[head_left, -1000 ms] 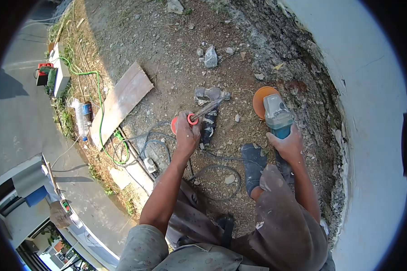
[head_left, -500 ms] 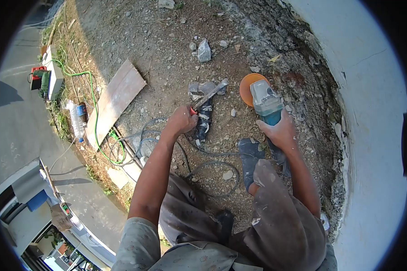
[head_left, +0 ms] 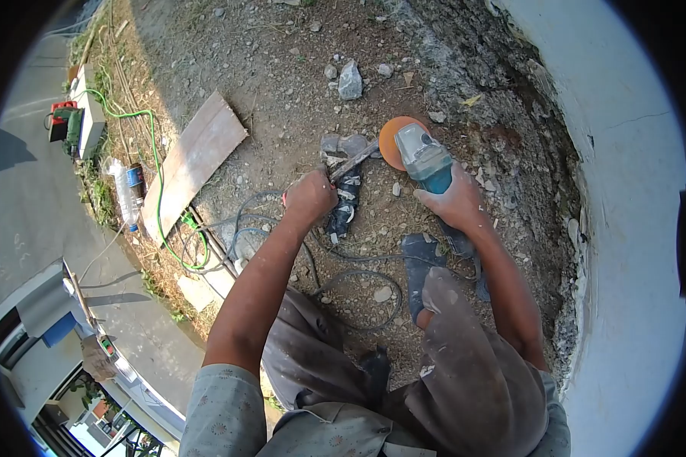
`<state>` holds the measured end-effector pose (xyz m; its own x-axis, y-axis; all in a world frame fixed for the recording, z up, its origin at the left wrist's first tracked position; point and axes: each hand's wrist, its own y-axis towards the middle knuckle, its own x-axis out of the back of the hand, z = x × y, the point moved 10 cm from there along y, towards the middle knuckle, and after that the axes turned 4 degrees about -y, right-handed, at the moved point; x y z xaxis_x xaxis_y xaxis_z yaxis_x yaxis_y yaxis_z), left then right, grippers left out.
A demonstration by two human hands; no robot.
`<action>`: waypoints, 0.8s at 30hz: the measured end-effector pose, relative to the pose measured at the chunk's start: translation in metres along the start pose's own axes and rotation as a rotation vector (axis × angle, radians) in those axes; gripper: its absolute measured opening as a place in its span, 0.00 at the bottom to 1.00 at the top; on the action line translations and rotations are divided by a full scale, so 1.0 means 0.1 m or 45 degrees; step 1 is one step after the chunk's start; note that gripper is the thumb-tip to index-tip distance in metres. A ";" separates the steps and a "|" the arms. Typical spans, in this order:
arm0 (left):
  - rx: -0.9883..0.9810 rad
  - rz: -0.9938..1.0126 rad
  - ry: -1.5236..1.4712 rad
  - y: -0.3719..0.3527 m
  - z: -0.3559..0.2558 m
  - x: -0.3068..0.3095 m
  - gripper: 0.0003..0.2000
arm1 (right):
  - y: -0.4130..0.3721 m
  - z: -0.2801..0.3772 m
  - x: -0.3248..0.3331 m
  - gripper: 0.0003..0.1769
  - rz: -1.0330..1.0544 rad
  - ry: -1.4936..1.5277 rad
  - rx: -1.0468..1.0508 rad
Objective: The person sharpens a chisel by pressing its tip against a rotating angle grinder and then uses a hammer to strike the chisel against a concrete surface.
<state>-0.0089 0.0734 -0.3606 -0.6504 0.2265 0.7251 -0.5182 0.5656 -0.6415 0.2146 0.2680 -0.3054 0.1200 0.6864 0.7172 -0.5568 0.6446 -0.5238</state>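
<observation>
Teal grinder (head_left: 425, 158) is clamped in the right hand (head_left: 459, 202), orange disc (head_left: 391, 142) poised right by the metal tool (head_left: 354, 161). That tool is gripped by the closed left hand (head_left: 311, 199)!

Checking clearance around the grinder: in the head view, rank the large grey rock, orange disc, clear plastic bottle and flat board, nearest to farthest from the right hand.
From the right hand:
1. Orange disc, on the grinder it holds
2. Large grey rock, ahead and left
3. Flat board, farther left
4. Clear plastic bottle, beyond the board
</observation>
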 end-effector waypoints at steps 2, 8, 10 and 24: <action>-0.004 0.017 0.011 0.01 0.00 -0.02 0.13 | 0.01 0.03 -0.01 0.51 0.017 0.000 0.004; -0.019 -0.047 0.006 -0.04 -0.05 0.03 0.14 | -0.04 0.14 -0.01 0.48 0.055 0.096 0.041; -0.012 -0.025 0.011 -0.03 -0.05 0.03 0.14 | -0.03 0.15 -0.06 0.47 0.045 0.036 0.050; -0.038 -0.095 -0.056 -0.03 -0.02 0.04 0.11 | -0.06 0.16 -0.12 0.49 0.130 -0.055 -0.038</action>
<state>-0.0085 0.0741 -0.3555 -0.6346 0.1479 0.7585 -0.5499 0.6032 -0.5777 0.2029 0.2504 -0.3036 0.0278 0.7344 0.6782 -0.5393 0.5822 -0.6084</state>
